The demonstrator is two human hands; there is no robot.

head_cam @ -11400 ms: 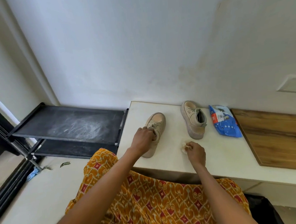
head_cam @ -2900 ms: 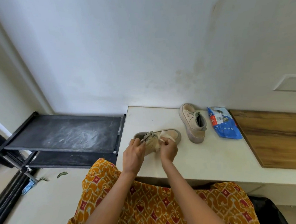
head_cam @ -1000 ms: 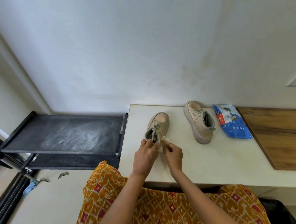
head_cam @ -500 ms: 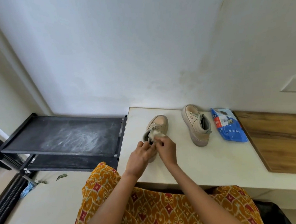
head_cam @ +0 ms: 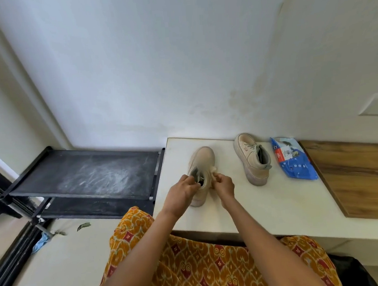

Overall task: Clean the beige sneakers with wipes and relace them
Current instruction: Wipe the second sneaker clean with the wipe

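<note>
Between the two hands, on the pale surface (head_cam: 276, 204), the near sneaker (head_cam: 201, 166) stands on its sole with its toe pointing away from the person and its heel end towards them. The left hand (head_cam: 181, 193) has its fingers curled at the left side of the collar, where it seems to pinch the edge of the opening or the grey lace there; which of the two is too small to tell. The right hand (head_cam: 223, 185) is closed round a crumpled pale wipe (head_cam: 214, 170), which shows just above its fingers and lies against the right side of the shoe.

The step in hand looks like cleaning: the left grip steadies the shoe while the right works the wipe along its flank. Relacing seems not yet begun. The next move probably calls for a firm hold at the collar so the shoe does not slide, with the wipe carried round towards the heel or the sole edge, the shoe being turned as needed.

To the right of the right hand, well apart from it, the second sneaker (head_cam: 252, 159) lies tipped on its side, laces still threaded. Just beyond that, further right, lies the blue wipe packet (head_cam: 295, 160), flat on the surface; whether it is open, and how much it holds, cannot be seen. Left of the left hand stands a black rack (head_cam: 86, 173), its top shelf dusty.
</note>
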